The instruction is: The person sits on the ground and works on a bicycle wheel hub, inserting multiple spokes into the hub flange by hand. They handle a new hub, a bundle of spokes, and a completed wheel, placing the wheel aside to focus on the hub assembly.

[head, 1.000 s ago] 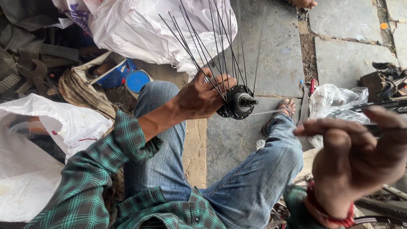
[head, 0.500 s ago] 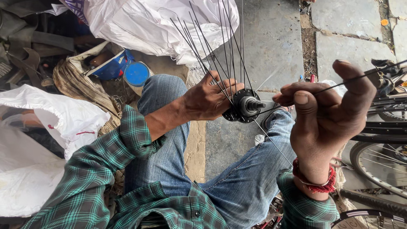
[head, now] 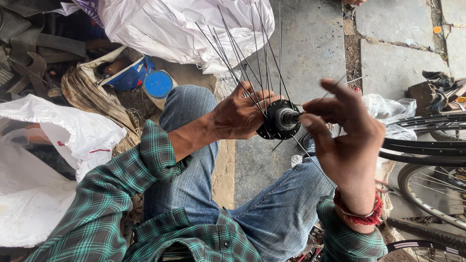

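Spokes (head: 242, 53) fan toward twelve o'clock from the black wheel hub (head: 281, 120), which the left hand (head: 240, 116) grips closed above the knees. The right hand (head: 347, 131), at three o'clock of the hub, has dropped from half a second ago, fingers half-curled, pinching a loose spoke (head: 315, 165) near the axle.

The person wore a green-and-dark plaid shirt (head: 111, 194), its cuffs turned back just behind the left hand (head: 238, 114) and the right hand (head: 347, 133). A band of red threads (head: 357, 213) circled the right wrist — thick, bunched, slightly frayed. Faded blue jeans (head: 276, 213) covered both legs below the hands — pale stitching along the seams.
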